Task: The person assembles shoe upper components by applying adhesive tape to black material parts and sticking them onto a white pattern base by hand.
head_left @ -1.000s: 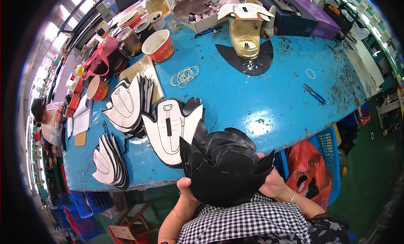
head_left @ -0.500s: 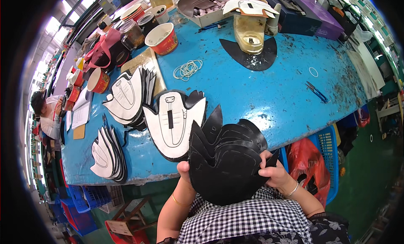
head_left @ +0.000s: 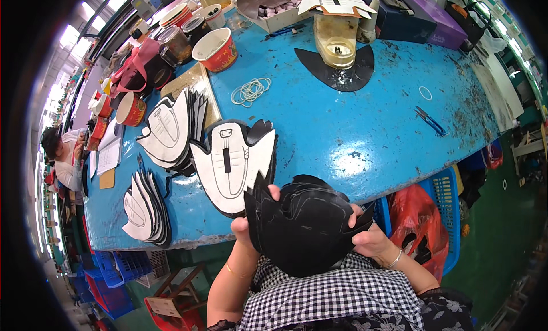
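Note:
Between my two hands I hold a stack of black leather shoe-upper pieces (head_left: 302,234), marked with thin pale lines, just off the table's front edge. My left hand (head_left: 244,228) grips the stack's left side, a finger showing over its top edge. Round the right side my right hand (head_left: 368,234) is closed, thumb toward me. Just beyond my left hand lies a stack of white shoe-upper pieces (head_left: 237,171) edged in black, with drawn outlines and a dark slot. Two more stacks, a far white one (head_left: 169,125) and a small white one (head_left: 137,214), lie to its left.
On the blue table (head_left: 319,140) are white elastic bands (head_left: 251,92), scissors (head_left: 429,122), a glue pot (head_left: 337,43) on a black piece, and paper bowls (head_left: 216,50). A blue basket (head_left: 445,217) with a red bag stands below right. Another person (head_left: 65,157) sits far left.
The stack in my hands has tipped and its top has come down. A finger of my left hand now shows over the top edge. The view has shifted slightly.

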{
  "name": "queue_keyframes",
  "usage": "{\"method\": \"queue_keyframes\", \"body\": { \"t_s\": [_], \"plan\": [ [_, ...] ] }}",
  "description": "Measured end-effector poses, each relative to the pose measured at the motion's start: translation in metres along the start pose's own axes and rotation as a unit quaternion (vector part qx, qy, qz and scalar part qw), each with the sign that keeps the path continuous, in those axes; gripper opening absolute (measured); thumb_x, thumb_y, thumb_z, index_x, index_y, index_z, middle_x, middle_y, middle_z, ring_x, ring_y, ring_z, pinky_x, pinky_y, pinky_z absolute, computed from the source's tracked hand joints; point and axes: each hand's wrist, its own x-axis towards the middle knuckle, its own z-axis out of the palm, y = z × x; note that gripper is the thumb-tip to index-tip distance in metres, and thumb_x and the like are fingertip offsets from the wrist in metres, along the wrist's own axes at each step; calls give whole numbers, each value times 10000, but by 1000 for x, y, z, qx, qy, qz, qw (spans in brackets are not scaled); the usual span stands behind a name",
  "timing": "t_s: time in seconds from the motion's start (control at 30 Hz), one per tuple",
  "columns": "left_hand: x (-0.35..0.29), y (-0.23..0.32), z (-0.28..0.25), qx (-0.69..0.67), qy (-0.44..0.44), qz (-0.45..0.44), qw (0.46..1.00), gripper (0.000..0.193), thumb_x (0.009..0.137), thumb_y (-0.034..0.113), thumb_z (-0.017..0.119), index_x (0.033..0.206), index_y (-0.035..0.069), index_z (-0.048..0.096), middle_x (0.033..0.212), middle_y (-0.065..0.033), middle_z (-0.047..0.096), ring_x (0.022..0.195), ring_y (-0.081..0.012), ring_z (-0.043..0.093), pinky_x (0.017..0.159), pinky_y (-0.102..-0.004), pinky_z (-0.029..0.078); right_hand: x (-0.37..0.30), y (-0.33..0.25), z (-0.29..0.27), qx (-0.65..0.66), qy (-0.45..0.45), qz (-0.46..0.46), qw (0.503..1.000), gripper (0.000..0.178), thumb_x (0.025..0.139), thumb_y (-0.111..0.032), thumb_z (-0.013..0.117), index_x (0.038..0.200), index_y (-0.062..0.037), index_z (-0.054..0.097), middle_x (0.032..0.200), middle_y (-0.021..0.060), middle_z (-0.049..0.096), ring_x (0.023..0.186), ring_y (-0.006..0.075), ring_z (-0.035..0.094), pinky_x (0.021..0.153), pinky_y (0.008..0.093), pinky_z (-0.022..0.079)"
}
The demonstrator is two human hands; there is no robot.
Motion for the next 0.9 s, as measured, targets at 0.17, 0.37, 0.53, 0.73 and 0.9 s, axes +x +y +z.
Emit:
{"method": "queue_keyframes", "body": {
  "t_s": [0.17,0.37,0.53,0.73,0.9],
  "plan": [
    [-43,14,3,138,95,-124,978,989,604,108,816,1437,43,287,1311,-190,534,1252,-320,530,1038,-429,457,-5,2,-1,29,11,23,999,323,783,28,610,1035,-113,465,1270,136,539,1240,274,509,1064,447,429],
    [-19,-15,50,69,110,-71,989,880,675,67,713,1442,143,287,1377,-196,463,1284,-346,490,1056,-483,442,2,-6,40,17,162,-56,985,879,858,-160,709,1523,-181,134,1414,150,428,1314,290,456,1077,464,425],
    [-22,-25,46,-90,150,-91,980,792,682,86,559,1431,169,314,1407,-209,428,1304,-399,452,1108,-543,369,-3,-30,46,-17,115,-103,988,1088,770,-163,806,1550,-166,48,1409,144,447,1283,266,495,1076,438,433],
    [-53,-36,19,-153,202,-103,962,759,735,274,594,1437,127,346,1443,-204,414,1306,-385,453,1099,-543,370,-13,-13,19,-22,41,-40,998,1160,729,-203,857,1552,-131,42,1378,138,505,1245,228,537,1042,365,448],
    [-37,-37,45,-183,275,-100,938,672,844,332,587,1438,154,326,1423,-193,431,1276,-357,481,1071,-512,405,7,6,37,-86,124,-150,977,938,835,-329,756,1522,-86,167,1328,142,500,1178,222,558,1022,381,462]
  ]
}}
